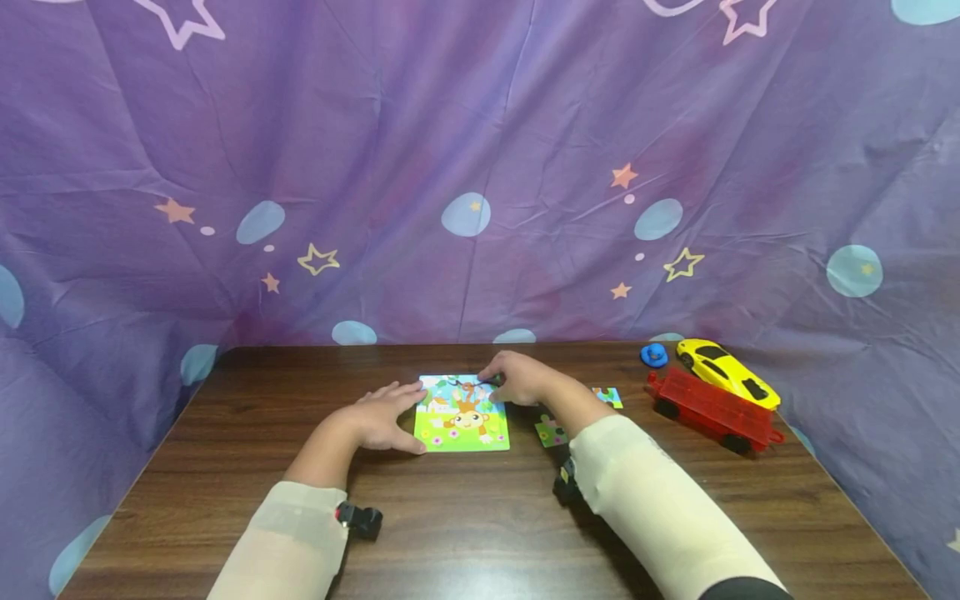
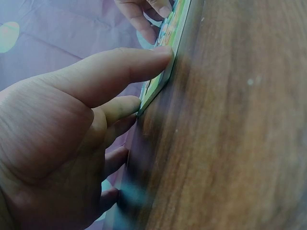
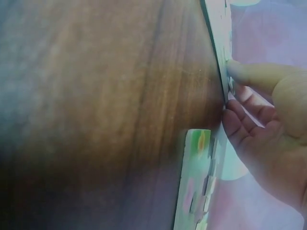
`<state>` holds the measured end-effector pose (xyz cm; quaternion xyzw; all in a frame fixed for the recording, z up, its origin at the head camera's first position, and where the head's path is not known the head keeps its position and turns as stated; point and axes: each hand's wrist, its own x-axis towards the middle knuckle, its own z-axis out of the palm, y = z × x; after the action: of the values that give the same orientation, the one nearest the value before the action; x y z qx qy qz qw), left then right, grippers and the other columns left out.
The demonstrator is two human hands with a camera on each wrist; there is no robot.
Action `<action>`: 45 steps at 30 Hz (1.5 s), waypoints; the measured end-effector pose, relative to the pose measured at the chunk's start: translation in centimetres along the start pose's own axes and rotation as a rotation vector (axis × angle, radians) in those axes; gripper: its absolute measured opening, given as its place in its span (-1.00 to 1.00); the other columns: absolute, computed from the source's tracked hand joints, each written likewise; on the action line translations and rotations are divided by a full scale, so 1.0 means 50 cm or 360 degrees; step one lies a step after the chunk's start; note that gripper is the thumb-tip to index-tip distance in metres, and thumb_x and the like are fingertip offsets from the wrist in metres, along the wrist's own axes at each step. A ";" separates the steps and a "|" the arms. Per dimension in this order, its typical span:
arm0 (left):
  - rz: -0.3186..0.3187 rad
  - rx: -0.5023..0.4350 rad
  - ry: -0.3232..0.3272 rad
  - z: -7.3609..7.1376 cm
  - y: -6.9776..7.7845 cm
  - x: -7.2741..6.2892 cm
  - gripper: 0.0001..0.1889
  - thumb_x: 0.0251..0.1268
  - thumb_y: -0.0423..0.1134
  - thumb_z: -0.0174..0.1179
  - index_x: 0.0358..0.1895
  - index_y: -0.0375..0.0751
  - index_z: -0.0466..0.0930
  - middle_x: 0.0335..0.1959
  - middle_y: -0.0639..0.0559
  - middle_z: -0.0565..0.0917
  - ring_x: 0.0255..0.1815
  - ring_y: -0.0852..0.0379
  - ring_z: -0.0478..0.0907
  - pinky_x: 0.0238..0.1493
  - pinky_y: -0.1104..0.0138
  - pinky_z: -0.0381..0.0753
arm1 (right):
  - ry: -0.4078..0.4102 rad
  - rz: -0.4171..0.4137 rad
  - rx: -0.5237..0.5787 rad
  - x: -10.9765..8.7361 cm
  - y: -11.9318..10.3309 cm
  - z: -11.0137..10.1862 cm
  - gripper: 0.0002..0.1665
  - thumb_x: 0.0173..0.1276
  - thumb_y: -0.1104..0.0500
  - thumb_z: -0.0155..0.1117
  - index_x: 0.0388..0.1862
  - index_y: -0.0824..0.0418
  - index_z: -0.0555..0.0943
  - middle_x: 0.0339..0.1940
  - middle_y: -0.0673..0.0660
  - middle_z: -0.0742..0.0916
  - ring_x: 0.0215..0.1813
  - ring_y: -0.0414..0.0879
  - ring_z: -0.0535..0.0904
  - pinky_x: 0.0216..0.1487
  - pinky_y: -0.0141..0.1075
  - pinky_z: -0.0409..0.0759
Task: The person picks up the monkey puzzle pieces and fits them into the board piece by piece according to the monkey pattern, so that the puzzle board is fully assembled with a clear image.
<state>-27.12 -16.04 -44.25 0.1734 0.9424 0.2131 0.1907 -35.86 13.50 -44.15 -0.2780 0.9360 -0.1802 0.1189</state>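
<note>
Cream fabric sleeves (image 1: 660,508) lie nearest, both forearms slanting inward over the dark brown wood-grain table (image 1: 465,517), a small black device (image 1: 362,520) at the left cuff. Ahead, the left hand (image 1: 378,417) spreads wide, fingers nearly straight: the thumb tip touches the near left corner of the square, brightly printed monkey puzzle board (image 1: 450,442), the forefinger meets its left edge farther up, and that side of the board sits between them, contact rather than a grip. Over to the right hand (image 1: 517,379), back up, fingers bent down at the board's far right corner, thumb at its right edge; whether they pinch a piece, I can't tell. And the board lies flat, squarely between the hands, green along the near edge, blue towards the far one! Just off its right side, partly behind the right forearm, a green flowered jigsaw piece (image 1: 551,434); past the arm, a blue-and-green jigsaw piece (image 1: 611,397). Farther right, a translucent red plastic wagon (image 1: 712,408), then a glossy yellow toy car (image 1: 723,372), a small rounded blue toy (image 1: 654,355) near both, purple starry cloth (image 1: 420,167) hanging behind.
</note>
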 end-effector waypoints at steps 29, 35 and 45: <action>0.0014 0.0028 -0.0003 0.002 -0.001 0.002 0.07 0.20 0.22 0.47 0.75 0.08 0.14 0.82 0.03 0.03 0.84 -0.28 -0.17 0.77 -0.36 -0.21 | -0.0018 0.0009 0.0007 0.004 -0.004 -0.003 -0.52 0.37 0.15 0.53 0.27 0.08 0.77 0.30 0.18 0.69 0.41 0.14 0.58 0.64 0.05 0.45; 0.0009 0.0012 -0.0007 0.001 0.002 0.000 0.07 0.21 0.22 0.47 0.75 0.07 0.14 0.82 0.03 0.04 0.84 -0.27 -0.17 0.77 -0.36 -0.22 | 0.0119 -0.0032 0.0103 -0.009 0.014 -0.002 -0.49 0.37 0.13 0.56 0.29 0.12 0.75 0.20 0.13 0.75 0.22 0.03 0.66 0.44 -0.01 0.62; -0.0003 0.0010 0.0002 -0.001 -0.001 0.001 0.07 0.21 0.21 0.47 0.75 0.08 0.13 0.83 0.05 0.03 0.84 -0.27 -0.17 0.77 -0.36 -0.22 | 0.0214 0.0078 0.0400 -0.073 0.041 -0.033 -0.40 0.47 0.02 0.47 0.46 0.06 0.63 0.18 0.05 0.81 0.03 -0.06 0.74 0.12 -0.09 0.76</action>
<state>-27.17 -16.07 -44.24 0.1728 0.9434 0.2101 0.1897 -34.38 17.62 -43.03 -0.2253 0.9184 -0.3112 0.0941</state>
